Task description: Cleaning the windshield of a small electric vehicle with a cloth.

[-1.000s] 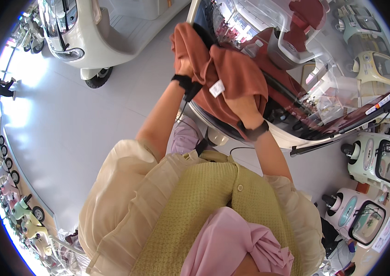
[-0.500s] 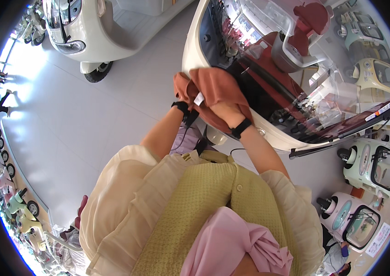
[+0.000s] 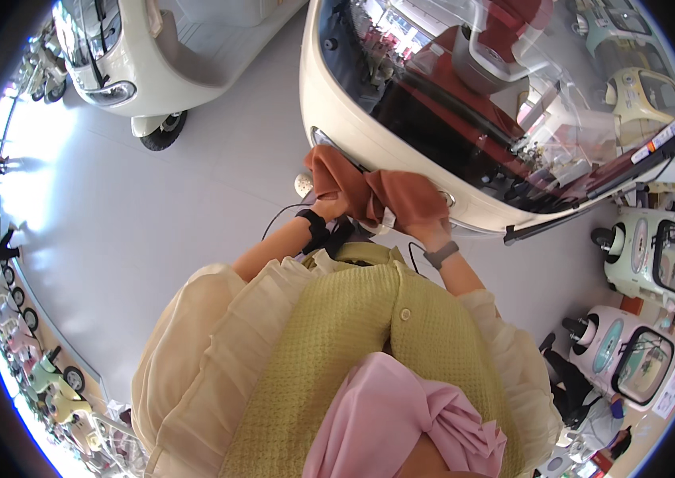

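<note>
A rust-brown cloth (image 3: pixel 405 195) is stretched between my two hands at the front of a cream vehicle (image 3: pixel 337 103) with a large curved window. My left hand (image 3: pixel 332 207) grips one bunched end beside the vehicle's rounded front edge. Over my right hand (image 3: pixel 431 229) the other end is draped, hiding most of the fingers; this side is a little blurred. A small pale tag (image 3: pixel 388 218) hangs from the cloth between the hands. Both hands are below the window, close to the cream body panel.
A pale scooter (image 3: pixel 146 72) stands at the upper left. A black wiper (image 3: pixel 561 227) runs along the window's lower right edge. Small green (image 3: pixel 648 255) and pink (image 3: pixel 616 358) vehicles stand at the right, with a person (image 3: pixel 584 398) below them. Several bikes line the far left.
Both hands have drawn the cloth off the window's lower corner, down onto the body panel. My hands have moved farther apart. The view has shifted slightly.
</note>
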`<move>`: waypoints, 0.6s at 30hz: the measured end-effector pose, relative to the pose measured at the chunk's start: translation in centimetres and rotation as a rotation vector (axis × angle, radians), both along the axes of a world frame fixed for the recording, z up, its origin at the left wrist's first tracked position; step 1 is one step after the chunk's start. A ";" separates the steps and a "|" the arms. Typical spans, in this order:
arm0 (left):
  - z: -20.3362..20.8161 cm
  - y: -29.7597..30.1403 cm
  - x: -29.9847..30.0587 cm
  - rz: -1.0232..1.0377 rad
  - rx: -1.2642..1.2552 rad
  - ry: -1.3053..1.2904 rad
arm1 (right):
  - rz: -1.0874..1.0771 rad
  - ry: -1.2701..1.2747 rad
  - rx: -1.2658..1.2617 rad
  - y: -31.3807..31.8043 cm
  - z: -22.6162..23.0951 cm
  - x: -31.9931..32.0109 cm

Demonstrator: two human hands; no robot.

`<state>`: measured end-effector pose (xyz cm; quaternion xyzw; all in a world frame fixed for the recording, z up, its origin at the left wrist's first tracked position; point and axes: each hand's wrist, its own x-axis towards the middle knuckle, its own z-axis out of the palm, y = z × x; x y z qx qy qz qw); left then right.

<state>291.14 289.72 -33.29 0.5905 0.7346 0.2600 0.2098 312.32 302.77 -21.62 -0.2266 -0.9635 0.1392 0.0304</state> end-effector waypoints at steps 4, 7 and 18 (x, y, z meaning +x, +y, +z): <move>5.1 0.9 1.3 -0.195 -0.015 0.153 | -0.110 -0.169 0.215 3.3 2.5 1.3; 8.2 4.7 1.1 -0.244 0.004 0.261 | -0.349 0.078 0.300 7.1 5.2 3.3; 14.2 13.8 2.6 -0.064 0.641 -0.024 | -0.571 0.637 0.458 6.4 5.2 2.4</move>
